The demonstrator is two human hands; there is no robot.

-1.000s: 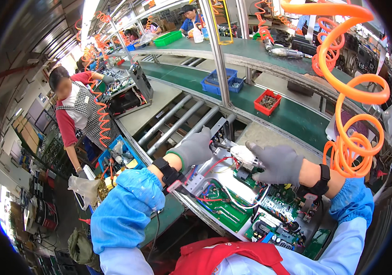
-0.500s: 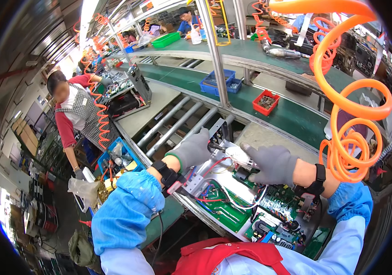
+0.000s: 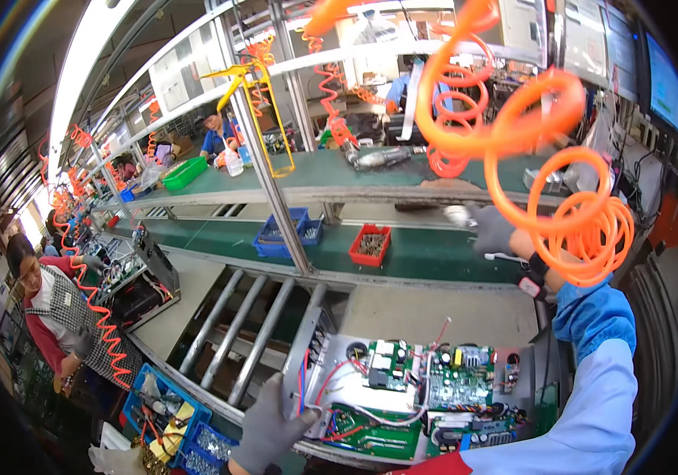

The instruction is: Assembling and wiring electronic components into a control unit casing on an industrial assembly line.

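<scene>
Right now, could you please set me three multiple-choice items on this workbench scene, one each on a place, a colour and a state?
1. Where does the left hand rest?
A. on the open unit's near left corner
B. on the rollers
C. in the blue bin

2. What colour is the small parts tray beside the blue one?
A. green
B. red
C. yellow

3. How is the right hand?
A. flat on the circuit boards
B. raised beside the orange coiled hose
C. out of view

Answers: 1 A, the glove grips the open unit; 2 B, plainly red; 3 B, lifted beyond the unit.

Single head-worn fisheye view, looking down and forward, near over the chassis [image 3: 402, 396], bench [image 3: 434, 253] and shelves beyond, edges bent
</scene>
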